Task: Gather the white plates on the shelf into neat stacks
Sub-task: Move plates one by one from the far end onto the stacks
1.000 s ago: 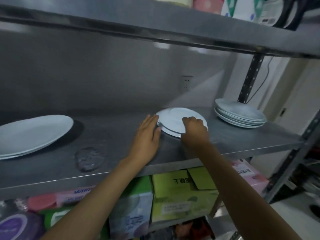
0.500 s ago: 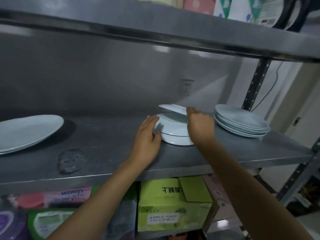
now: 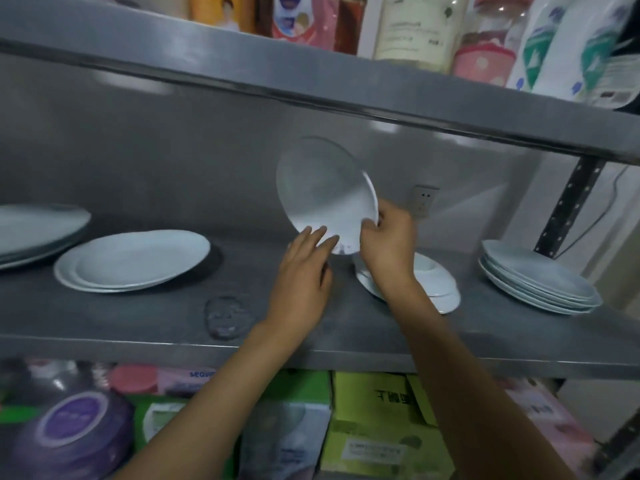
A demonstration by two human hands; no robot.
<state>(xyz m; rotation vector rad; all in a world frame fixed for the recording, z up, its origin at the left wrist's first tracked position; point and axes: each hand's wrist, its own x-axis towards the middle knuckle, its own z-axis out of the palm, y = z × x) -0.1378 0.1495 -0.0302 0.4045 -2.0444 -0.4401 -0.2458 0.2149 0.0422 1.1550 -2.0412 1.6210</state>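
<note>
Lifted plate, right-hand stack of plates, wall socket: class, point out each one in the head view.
lifted plate [image 3: 325, 195], head view, centre of its tilted face.
right-hand stack of plates [image 3: 540, 275], head view, top plate's surface.
wall socket [image 3: 425, 199], head view, middle of its faceplate.

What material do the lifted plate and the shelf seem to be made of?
Lifted plate: probably glazed ceramic or porcelain, though melamine is possible; it is white, smooth and softly glossy, with a thin rim. Shelf: most likely stainless steel with a brushed, dull grey finish; it gives blurred reflections of light.
</note>
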